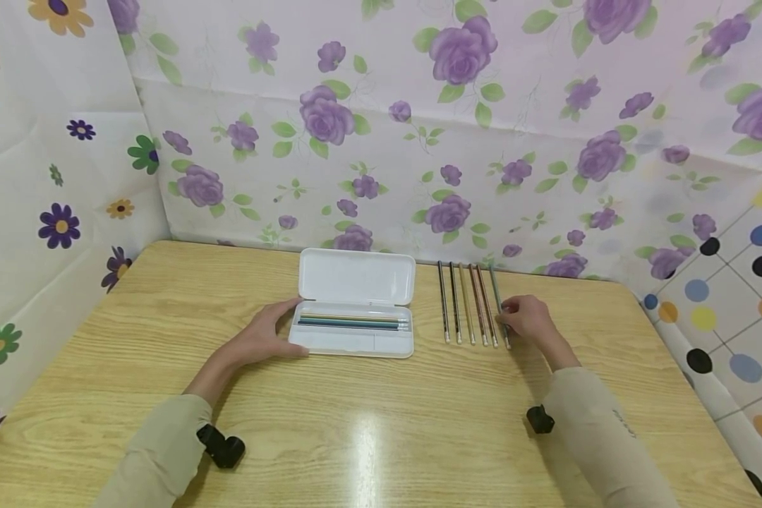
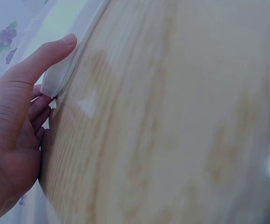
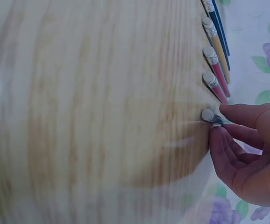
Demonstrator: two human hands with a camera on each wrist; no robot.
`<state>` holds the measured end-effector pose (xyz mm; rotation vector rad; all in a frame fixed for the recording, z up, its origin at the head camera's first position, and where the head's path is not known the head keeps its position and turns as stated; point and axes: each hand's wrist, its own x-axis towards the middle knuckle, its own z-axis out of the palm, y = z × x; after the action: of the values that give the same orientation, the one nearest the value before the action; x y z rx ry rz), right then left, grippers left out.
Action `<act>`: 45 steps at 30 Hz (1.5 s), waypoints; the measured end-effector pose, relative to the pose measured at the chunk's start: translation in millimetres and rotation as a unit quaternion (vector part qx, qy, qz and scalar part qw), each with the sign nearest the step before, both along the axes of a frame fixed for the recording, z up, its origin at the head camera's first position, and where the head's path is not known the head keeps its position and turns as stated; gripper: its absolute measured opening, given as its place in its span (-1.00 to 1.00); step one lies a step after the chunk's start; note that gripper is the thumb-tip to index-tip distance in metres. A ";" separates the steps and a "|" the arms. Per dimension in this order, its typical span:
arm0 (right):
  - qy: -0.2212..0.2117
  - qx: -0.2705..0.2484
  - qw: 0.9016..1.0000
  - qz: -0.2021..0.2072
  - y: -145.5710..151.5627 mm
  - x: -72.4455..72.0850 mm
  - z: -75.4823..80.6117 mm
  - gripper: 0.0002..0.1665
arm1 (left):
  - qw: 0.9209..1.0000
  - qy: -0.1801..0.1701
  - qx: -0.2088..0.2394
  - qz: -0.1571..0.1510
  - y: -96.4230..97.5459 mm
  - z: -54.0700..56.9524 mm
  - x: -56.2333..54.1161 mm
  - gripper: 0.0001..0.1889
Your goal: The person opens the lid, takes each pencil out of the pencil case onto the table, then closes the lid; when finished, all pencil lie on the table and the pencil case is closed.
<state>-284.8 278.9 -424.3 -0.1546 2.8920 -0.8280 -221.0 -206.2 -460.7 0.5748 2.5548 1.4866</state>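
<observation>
A white pencil case (image 1: 355,346) lies with its lid (image 1: 358,276) raised at the back. Yellow, green and dark pencils (image 1: 349,322) lie lengthwise inside it. My left hand (image 1: 267,334) grips the case's left end, thumb along the front edge and fingers at the back corner. In the left wrist view the thumb (image 2: 55,52) lies over the case's white edge (image 2: 67,70). My right hand (image 1: 527,317) pinches a green pencil (image 1: 495,286) between thumb and fingers. That pencil is the rightmost of a row, and its white eraser end (image 3: 208,115) shows in the right wrist view.
Left of the green pencil, several pencils lie side by side with eraser ends toward me: black (image 1: 443,303), yellow (image 1: 466,300) and red (image 1: 486,303). The wooden table (image 1: 355,416) ends at a flowered cloth backdrop (image 1: 381,141) behind, with patterned cloth at both sides.
</observation>
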 end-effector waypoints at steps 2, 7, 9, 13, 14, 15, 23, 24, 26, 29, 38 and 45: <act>0.009 0.004 1.000 0.004 -1.5 -0.6 2.3 -0.54 | 1.000 0.001 -0.002 0.002 -0.3 0.0 0.2 0.05; 0.053 0.008 0.998 0.020 -11.5 -1.9 13.2 -0.57 | 1.000 0.000 -0.005 0.004 -1.2 -0.6 0.2 0.05; 0.069 0.006 0.997 0.031 -18.5 -1.8 18.5 -0.58 | 1.000 -0.002 -0.006 0.005 -1.3 -0.5 0.5 0.05; 0.066 -0.006 0.996 0.060 -38.5 -0.3 27.6 -0.59 | 1.000 -0.004 -0.006 0.007 -1.8 -0.6 1.1 0.06; 0.063 -0.010 0.996 0.068 -44.5 0.5 29.5 -0.59 | 1.000 -0.004 -0.006 0.007 -1.9 -0.4 1.3 0.06; 0.058 -0.017 0.995 0.077 -50.8 1.4 30.9 -0.58 | 1.000 -0.004 -0.006 0.007 -2.1 -0.6 1.3 0.06; 0.055 -0.034 0.985 0.162 -102.6 5.1 35.6 -0.63 | 1.000 -0.004 -0.011 0.014 -4.2 -1.2 2.6 0.05; 0.051 -0.037 0.983 0.170 -109.3 5.5 36.0 -0.64 | 1.000 -0.003 -0.011 0.015 -4.4 -1.3 2.8 0.05; 0.048 -0.042 0.980 0.189 -122.0 7.0 35.9 -0.66 | 1.000 0.000 -0.011 0.013 -5.0 -1.7 2.7 0.04; 0.045 -0.050 0.975 0.212 -140.0 9.0 33.5 -0.69 | 1.000 0.006 -0.004 0.007 -5.5 -2.5 2.0 0.01; 0.032 -0.055 0.964 0.256 -182.4 13.4 14.3 -0.70 | 1.000 -0.001 -0.008 0.011 -4.5 -4.0 1.4 0.04; 0.043 -0.053 0.966 0.250 -196.5 14.4 0.7 -0.71 | 1.000 -0.001 -0.010 0.017 -1.9 -2.2 1.1 0.03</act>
<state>-270.4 82.4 -423.6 -0.9070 2.6837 -0.8847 -219.9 -208.1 -463.0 0.5303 2.5872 1.4687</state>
